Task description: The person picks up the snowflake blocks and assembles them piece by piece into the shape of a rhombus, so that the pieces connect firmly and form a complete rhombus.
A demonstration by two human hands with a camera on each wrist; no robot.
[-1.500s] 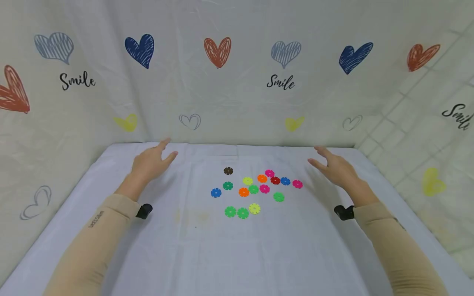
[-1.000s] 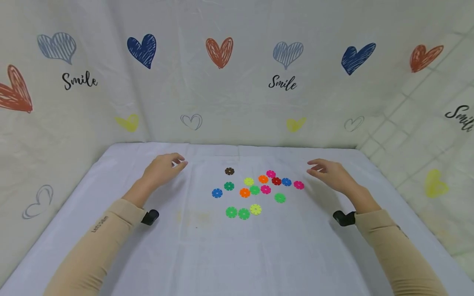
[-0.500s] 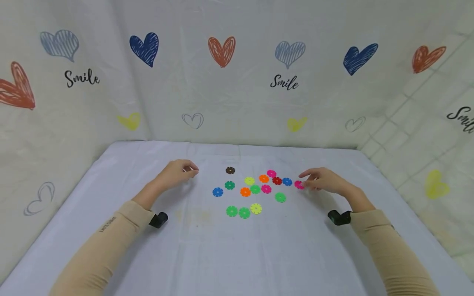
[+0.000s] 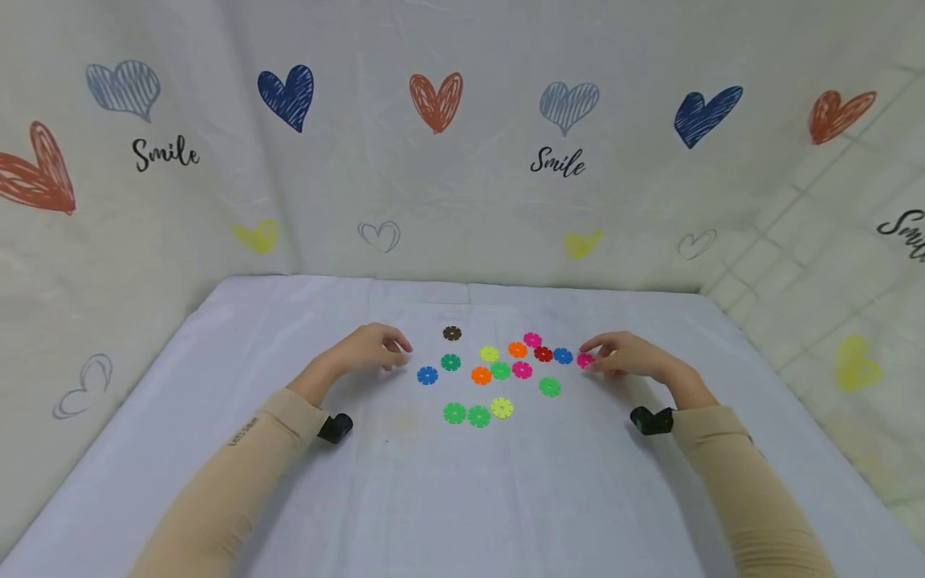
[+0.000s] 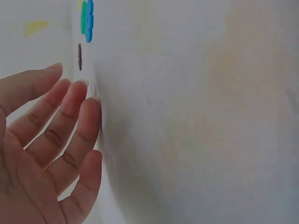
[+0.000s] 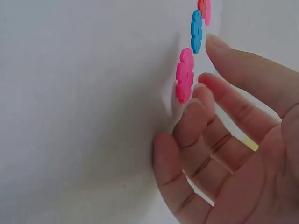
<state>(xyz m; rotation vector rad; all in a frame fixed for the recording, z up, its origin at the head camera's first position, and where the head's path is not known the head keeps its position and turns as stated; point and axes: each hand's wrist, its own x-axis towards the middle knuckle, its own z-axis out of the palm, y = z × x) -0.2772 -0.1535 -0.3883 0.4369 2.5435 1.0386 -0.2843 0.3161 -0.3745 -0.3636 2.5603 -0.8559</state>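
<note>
Flat, notched plastic discs lie scattered over the middle of the white cloth. My left hand (image 4: 370, 350) hovers left of them, fingers loosely bent and nothing held. Nearest to it are a blue disc (image 4: 427, 376), a teal disc (image 4: 451, 362) and a brown disc (image 4: 452, 333). At the right end of the group, my right hand (image 4: 632, 356) has its fingertips right at a pink disc (image 4: 584, 360). In the right wrist view the thumb stands apart from the fingers, and the pink disc (image 6: 185, 75) lies just beyond the fingertips, with a blue disc (image 6: 196, 31) behind.
Between the hands lie more discs: an orange disc (image 4: 481, 376), a dark red disc (image 4: 543, 354), and closer to me a green disc (image 4: 478, 416) and a yellow disc (image 4: 502, 408). A heart-printed curtain (image 4: 491, 185) hangs behind the white table cloth (image 4: 462, 514).
Both hands have come inward and lower from the table's far sides, their fingers bending from a wider spread. The right hand has reached the pink disc; the discs lie as before.
</note>
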